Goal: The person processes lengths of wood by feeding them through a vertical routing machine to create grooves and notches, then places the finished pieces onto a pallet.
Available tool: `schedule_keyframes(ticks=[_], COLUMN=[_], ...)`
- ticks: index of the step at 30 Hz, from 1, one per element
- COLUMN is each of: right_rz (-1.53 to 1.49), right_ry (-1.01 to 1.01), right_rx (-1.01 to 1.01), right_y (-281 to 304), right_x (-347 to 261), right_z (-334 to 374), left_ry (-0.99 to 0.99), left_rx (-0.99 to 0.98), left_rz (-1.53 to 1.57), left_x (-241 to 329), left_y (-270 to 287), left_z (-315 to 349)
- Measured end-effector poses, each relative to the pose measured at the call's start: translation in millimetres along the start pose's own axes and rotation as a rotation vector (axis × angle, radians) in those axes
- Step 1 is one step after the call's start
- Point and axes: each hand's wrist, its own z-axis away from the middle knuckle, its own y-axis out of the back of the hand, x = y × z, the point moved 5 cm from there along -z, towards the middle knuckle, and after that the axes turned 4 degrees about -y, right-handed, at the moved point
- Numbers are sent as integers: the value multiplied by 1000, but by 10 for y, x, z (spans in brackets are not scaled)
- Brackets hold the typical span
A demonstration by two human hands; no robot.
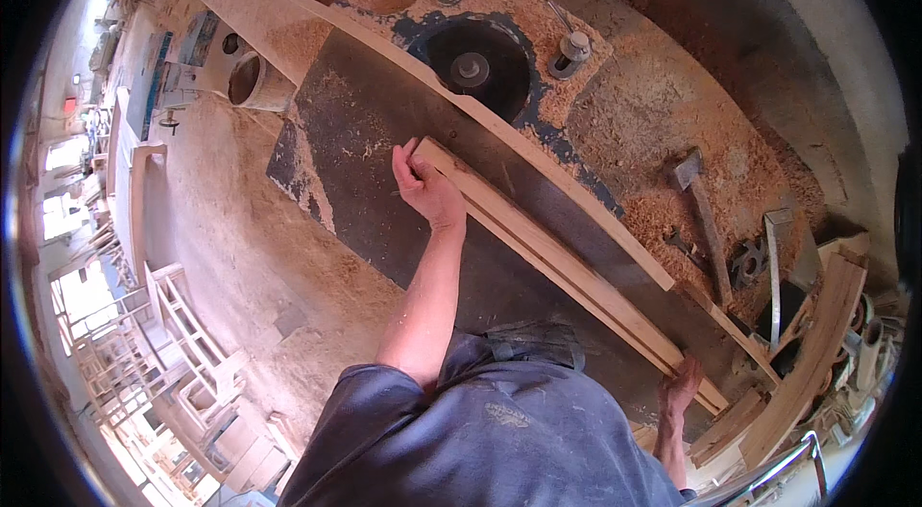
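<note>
A pair of long, narrow wooden strips (557,257) lies side by side on a dark metal machine table (355,152), running diagonally. My left hand (427,188) grips their far end, fingers curled over the wood. My right hand (681,382) holds their near end at the lower right. The strips lie close to a long wooden fence board (538,156) that crosses the table in front of a round cutter spindle (470,69).
Thick sawdust covers the machine top and the floor. A hatchet (699,205) and metal parts lie in the sawdust at the right. A round bucket (255,81) stands at the upper left. Wooden frames (182,334) are stacked at the lower left, and planks (807,353) at the right.
</note>
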Motion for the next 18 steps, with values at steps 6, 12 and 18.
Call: schedule_keyframes(ticks=[6,12,18], right_rz=[64,43,108], right_ry=[44,52,13], right_rx=[116,5,-7], right_y=[-45,-2,-153], right_x=[-123,-116,171], right_z=[-182,-297,-320], left_ry=[56,49,26], left_rx=[82,96,129], left_rz=[190,180,164], left_x=[-107,-114,-42], left_y=[-94,-137,-321], left_z=[-96,-169,-307])
